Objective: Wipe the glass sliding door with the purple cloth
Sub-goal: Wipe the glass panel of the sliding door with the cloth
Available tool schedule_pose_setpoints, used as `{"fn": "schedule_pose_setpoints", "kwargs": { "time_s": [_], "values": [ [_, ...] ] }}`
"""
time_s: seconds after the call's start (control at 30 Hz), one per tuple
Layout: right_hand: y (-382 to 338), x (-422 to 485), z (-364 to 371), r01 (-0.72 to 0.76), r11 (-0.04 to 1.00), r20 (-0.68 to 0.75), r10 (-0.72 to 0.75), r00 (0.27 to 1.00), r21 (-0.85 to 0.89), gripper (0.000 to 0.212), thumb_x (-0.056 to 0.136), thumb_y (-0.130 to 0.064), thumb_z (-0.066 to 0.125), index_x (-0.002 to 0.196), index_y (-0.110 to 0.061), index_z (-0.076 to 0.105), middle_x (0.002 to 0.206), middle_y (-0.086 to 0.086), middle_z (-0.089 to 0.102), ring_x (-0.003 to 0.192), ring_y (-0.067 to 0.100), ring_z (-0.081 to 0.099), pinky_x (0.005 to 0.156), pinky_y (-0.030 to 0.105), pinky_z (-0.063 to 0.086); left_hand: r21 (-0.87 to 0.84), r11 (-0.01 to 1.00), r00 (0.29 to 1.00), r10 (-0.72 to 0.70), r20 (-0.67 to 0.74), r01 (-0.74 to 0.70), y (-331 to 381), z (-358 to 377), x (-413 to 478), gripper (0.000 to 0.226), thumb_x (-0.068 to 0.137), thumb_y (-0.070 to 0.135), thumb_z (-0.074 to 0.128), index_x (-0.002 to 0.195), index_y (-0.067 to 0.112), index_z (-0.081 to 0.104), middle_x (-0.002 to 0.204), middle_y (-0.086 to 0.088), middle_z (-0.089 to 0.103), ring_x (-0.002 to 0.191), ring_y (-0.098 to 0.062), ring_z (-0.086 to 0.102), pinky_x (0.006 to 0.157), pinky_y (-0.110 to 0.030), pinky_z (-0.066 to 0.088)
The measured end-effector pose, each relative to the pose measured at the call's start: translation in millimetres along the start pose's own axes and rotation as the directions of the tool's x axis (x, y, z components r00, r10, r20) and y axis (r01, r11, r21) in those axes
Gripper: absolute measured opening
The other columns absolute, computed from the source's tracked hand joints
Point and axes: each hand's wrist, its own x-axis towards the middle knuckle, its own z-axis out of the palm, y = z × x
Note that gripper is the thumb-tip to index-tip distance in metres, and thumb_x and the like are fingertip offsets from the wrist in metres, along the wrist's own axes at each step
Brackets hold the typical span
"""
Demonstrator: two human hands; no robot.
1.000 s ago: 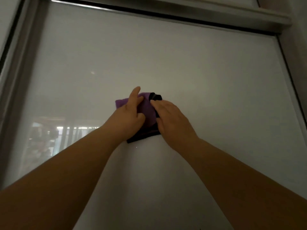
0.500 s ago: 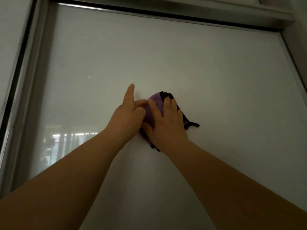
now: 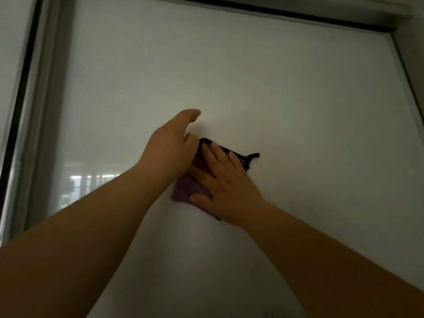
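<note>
Against the middle of the glass door (image 3: 286, 92) I press the purple cloth (image 3: 188, 190) flat under my spread right hand (image 3: 226, 188); my left hand (image 3: 171, 149) pinches its top edge; I judge even pressure and overlapping strokes work best

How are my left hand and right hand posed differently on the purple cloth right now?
The right hand lies flat, fingers spread over the purple cloth; the left hand is curled at its upper edge, thumb lifted. The right hand covers most of the cloth; the left only its top corner. Both are against the glass door.
</note>
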Motion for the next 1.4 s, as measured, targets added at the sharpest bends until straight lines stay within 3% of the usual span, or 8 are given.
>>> {"fn": "schedule_pose_setpoints", "kwargs": {
  "time_s": [0.1, 0.37, 0.6, 0.83, 1.07, 1.2, 1.3, 1.4],
  "values": [
    [34, -8, -7, -0.067, 0.997, 0.055, 0.07, 0.996, -0.043, 0.067, 0.086, -0.068, 0.019, 0.146, -0.043, 0.006, 0.158, 0.007, 0.001, 0.144, 0.025, -0.005, 0.114, 0.049, 0.001, 0.107, 0.994, 1.0, -0.004, 0.022, 0.002, -1, 4, -1, 0.047, 0.09, 0.01, 0.04, 0.134, 0.028, 0.042, 0.137, 0.002, 0.048, 0.119, -0.016, 0.047, 0.089, -0.017, 0.028],
    [75, 18, -23, -0.501, 0.865, 0.075, 0.498, 0.864, 0.026, 0.066, 0.091, -0.064, 0.021, 0.146, -0.039, -0.004, 0.157, 0.011, -0.011, 0.142, 0.03, -0.012, 0.114, 0.051, -0.004, 0.06, 0.995, 0.996, -0.073, -0.047, 0.076, 2, -6, -8, 0.046, 0.088, 0.006, 0.04, 0.128, 0.026, 0.048, 0.127, 0.006, 0.055, 0.114, -0.007, 0.049, 0.092, -0.02, 0.035],
    [-12, 9, -1, -0.132, 0.988, 0.012, 0.132, 0.991, 0.073, 0.059, 0.089, -0.058, 0.017, 0.146, -0.041, 0.011, 0.158, 0.009, 0.001, 0.143, 0.027, -0.009, 0.113, 0.053, -0.006, 0.008, 0.991, 0.985, -0.134, -0.111, 0.136, 11, 9, -6, 0.046, 0.085, 0.005, 0.041, 0.125, 0.026, 0.051, 0.124, 0.006, 0.058, 0.111, -0.006, 0.051, 0.09, -0.02, 0.036],
    [35, -68, 7, 0.204, 0.979, 0.05, -0.203, 0.978, -0.019, 0.055, 0.094, -0.051, 0.035, 0.145, -0.037, 0.024, 0.157, 0.007, 0.014, 0.144, 0.028, 0.004, 0.113, 0.053, 0.008, 0.016, 0.994, 0.99, -0.108, -0.09, 0.11, 29, 28, -8, 0.044, 0.087, 0.004, 0.041, 0.126, 0.023, 0.051, 0.125, 0.003, 0.057, 0.113, -0.008, 0.05, 0.092, -0.021, 0.036],
    [151, -106, -10, -0.174, 0.981, 0.069, 0.18, 0.981, -0.088, 0.059, 0.09, -0.057, 0.025, 0.145, -0.038, 0.018, 0.155, 0.013, 0.018, 0.142, 0.031, 0.013, 0.11, 0.056, 0.016, 0.041, 0.992, 0.988, -0.116, -0.101, 0.12, 50, 33, -8, 0.045, 0.086, 0.005, 0.042, 0.124, 0.025, 0.053, 0.109, 0.014, 0.055, 0.103, -0.003, 0.05, 0.089, -0.022, 0.037],
    [144, -60, -17, -0.382, 0.923, 0.03, 0.383, 0.923, -0.045, 0.062, 0.09, -0.058, 0.011, 0.147, -0.036, 0.002, 0.158, 0.012, 0.0, 0.143, 0.031, -0.005, 0.111, 0.053, -0.002, 0.038, 0.988, 0.981, -0.144, -0.129, 0.15, 55, 26, -8, 0.046, 0.085, 0.002, 0.041, 0.124, 0.024, 0.053, 0.11, 0.013, 0.055, 0.102, -0.003, 0.05, 0.089, -0.021, 0.036],
    [115, -17, -19, -0.398, 0.918, 0.026, 0.398, 0.917, -0.009, 0.058, 0.096, -0.053, 0.018, 0.147, -0.035, -0.003, 0.157, 0.01, -0.008, 0.142, 0.031, -0.011, 0.111, 0.052, -0.008, 0.043, 0.985, 0.974, -0.156, -0.164, 0.165, 52, 15, -9, 0.048, 0.084, 0.0, 0.04, 0.123, 0.024, 0.053, 0.114, 0.012, 0.057, 0.106, -0.003, 0.051, 0.093, -0.021, 0.037],
    [69, 10, -14, -0.264, 0.965, -0.007, 0.264, 0.964, -0.004, 0.057, 0.096, -0.052, 0.022, 0.148, -0.034, 0.004, 0.158, 0.01, -0.003, 0.142, 0.031, -0.008, 0.111, 0.053, -0.007, 0.065, 0.978, 0.962, -0.182, -0.204, 0.199, 45, -1, -12, 0.048, 0.084, 0.0, 0.04, 0.124, 0.024, 0.052, 0.116, 0.011, 0.057, 0.107, -0.004, 0.052, 0.095, -0.023, 0.037]
  ]
}}
